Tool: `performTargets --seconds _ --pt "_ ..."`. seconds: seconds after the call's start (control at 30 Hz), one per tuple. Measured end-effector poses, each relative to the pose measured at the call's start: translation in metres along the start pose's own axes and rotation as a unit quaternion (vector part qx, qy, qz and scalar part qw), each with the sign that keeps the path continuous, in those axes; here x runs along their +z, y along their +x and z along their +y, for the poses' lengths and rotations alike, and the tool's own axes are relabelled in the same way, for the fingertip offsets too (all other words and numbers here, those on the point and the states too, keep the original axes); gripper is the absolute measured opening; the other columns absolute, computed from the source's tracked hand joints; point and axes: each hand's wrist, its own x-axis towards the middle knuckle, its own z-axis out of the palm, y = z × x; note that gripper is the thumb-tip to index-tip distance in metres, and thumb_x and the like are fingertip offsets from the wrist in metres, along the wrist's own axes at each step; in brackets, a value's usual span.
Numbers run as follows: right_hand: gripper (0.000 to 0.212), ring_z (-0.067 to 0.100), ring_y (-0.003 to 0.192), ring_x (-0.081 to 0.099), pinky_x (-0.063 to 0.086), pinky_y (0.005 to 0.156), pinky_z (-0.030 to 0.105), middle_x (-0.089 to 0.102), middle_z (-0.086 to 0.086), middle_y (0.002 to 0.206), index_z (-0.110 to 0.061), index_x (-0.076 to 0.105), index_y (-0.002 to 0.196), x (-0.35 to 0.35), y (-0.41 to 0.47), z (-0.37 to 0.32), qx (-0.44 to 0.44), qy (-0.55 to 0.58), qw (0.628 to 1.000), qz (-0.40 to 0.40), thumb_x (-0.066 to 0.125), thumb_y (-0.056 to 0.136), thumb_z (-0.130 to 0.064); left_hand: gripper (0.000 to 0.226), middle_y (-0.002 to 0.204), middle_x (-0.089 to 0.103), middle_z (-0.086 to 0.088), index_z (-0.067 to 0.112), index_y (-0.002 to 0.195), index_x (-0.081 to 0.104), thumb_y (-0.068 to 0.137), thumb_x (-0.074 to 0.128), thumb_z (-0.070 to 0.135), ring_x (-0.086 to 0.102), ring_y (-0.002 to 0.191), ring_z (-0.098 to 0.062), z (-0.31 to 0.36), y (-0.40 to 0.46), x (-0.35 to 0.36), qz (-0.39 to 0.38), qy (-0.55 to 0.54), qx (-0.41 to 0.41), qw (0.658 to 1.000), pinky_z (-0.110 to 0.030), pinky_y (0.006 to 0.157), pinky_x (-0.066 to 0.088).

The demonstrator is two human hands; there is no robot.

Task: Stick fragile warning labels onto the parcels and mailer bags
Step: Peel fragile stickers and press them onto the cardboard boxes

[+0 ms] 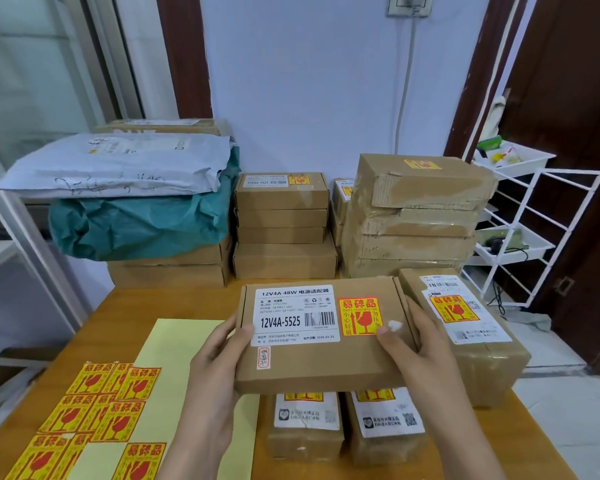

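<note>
Box (321, 336) sits dead centre, lifted over the table (174, 299), with left hand (215, 368) gripping its 9 o'clock edge and right hand (420, 344) its 3 o'clock edge. Stiff cardboard, probably light, so edge holds look fine to me. Printed tag reads "12V4A 48W" and "12V4A-5525"; fragile sticker (358, 317) is already on.

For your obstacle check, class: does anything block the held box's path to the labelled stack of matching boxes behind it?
Nothing visible does. Both hands hold the power adapter box raised; the table between it and the stack is bare.
</note>
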Motion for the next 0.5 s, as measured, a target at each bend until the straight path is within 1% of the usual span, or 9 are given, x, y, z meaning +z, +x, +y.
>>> performTargets --seconds 0.07,0.1,0.17,0.23,0.27,0.3,0.37,0.43,0.5 --pt "0.054 0.004 0.115 0.048 0.046 0.096 0.036 0.045 -0.013 0.125 -0.034 0.046 0.137 0.001 0.007 -0.007 -0.013 -0.021 0.999 0.023 0.063 0.086 -0.031 0.037 0.098 0.074 0.002 0.032 0.127 0.058 0.091 0.059 0.025 0.068 0.095 -0.019 0.002 0.004 0.001 -0.026 -0.008 -0.014 1.000 -0.039 0.073 0.055" --pt "0.053 0.005 0.114 0.048 0.045 0.096 0.036 0.046 -0.013 0.124 -0.034 0.046 0.136 0.002 0.010 -0.012 -0.024 -0.027 0.999 0.033 0.064 0.086 -0.031 0.037 0.099 0.074 0.002 0.034 0.128 0.057 0.092 0.057 0.026 0.067 0.097 -0.019 0.003 0.007 0.003 -0.036 -0.008 -0.019 0.999 -0.040 0.074 0.055" --pt "0.049 -0.004 0.105 0.050 0.045 0.088 0.026 0.050 -0.019 0.116 -0.036 0.047 0.128 0.005 0.017 -0.022 -0.056 -0.022 0.997 0.049 0.067 0.085 -0.027 0.034 0.100 0.074 0.003 0.036 0.127 0.057 0.095 0.053 0.027 0.066 0.099 -0.018 0.006 0.013 0.008 -0.045 -0.009 -0.021 0.999 -0.040 0.076 0.054" --pt "0.043 -0.015 0.095 0.051 0.044 0.077 0.010 0.052 -0.024 0.109 -0.034 0.048 0.119 0.009 0.025 -0.029 -0.079 -0.003 0.995 0.060 0.070 0.083 -0.023 0.031 0.100 0.074 0.002 0.034 0.126 0.058 0.096 0.050 0.026 0.066 0.099 -0.019 0.011 0.021 0.013 -0.039 -0.017 -0.024 0.999 -0.040 0.077 0.054" --pt "0.038 -0.020 0.090 0.051 0.043 0.070 0.005 0.053 -0.026 0.105 -0.036 0.047 0.112 0.011 0.029 -0.033 -0.082 0.003 0.995 0.060 0.069 0.084 -0.022 0.030 0.099 0.074 0.001 0.032 0.124 0.059 0.097 0.049 0.025 0.066 0.098 -0.019 0.013 0.026 0.015 -0.035 -0.022 -0.025 0.999 -0.039 0.076 0.054" --pt "0.034 -0.023 0.086 0.051 0.042 0.065 0.003 0.054 -0.026 0.102 -0.039 0.046 0.105 0.014 0.033 -0.036 -0.084 0.007 0.995 0.057 0.068 0.085 -0.023 0.028 0.098 0.074 0.000 0.031 0.122 0.060 0.098 0.048 0.025 0.066 0.098 -0.018 0.016 0.031 0.017 -0.031 -0.026 -0.026 0.999 -0.038 0.075 0.054" --pt "0.027 -0.019 0.084 0.052 0.042 0.061 0.006 0.056 -0.023 0.099 -0.040 0.046 0.098 0.018 0.042 -0.044 -0.086 0.009 0.995 0.048 0.065 0.087 -0.024 0.025 0.095 0.075 0.000 0.028 0.118 0.062 0.098 0.047 0.025 0.066 0.095 -0.017 0.021 0.043 0.021 -0.019 -0.033 -0.026 0.999 -0.036 0.073 0.053" --pt "0.022 -0.015 0.083 0.053 0.041 0.061 0.007 0.057 -0.022 0.096 -0.038 0.047 0.094 0.023 0.054 -0.051 -0.100 0.010 0.994 0.045 0.063 0.087 -0.024 0.023 0.092 0.075 0.000 0.026 0.115 0.063 0.098 0.047 0.024 0.066 0.090 -0.016 0.026 0.055 0.024 -0.005 -0.044 -0.025 0.999 -0.036 0.071 0.053" --pt "0.020 -0.009 0.087 0.056 0.041 0.066 0.008 0.057 -0.021 0.097 -0.034 0.048 0.096 0.029 0.067 -0.057 -0.115 0.002 0.992 0.047 0.063 0.088 -0.024 0.024 0.097 0.074 -0.001 0.024 0.117 0.062 0.097 0.049 0.024 0.065 0.086 -0.015 0.031 0.073 0.026 0.010 -0.057 -0.022 0.998 -0.033 0.065 0.052"
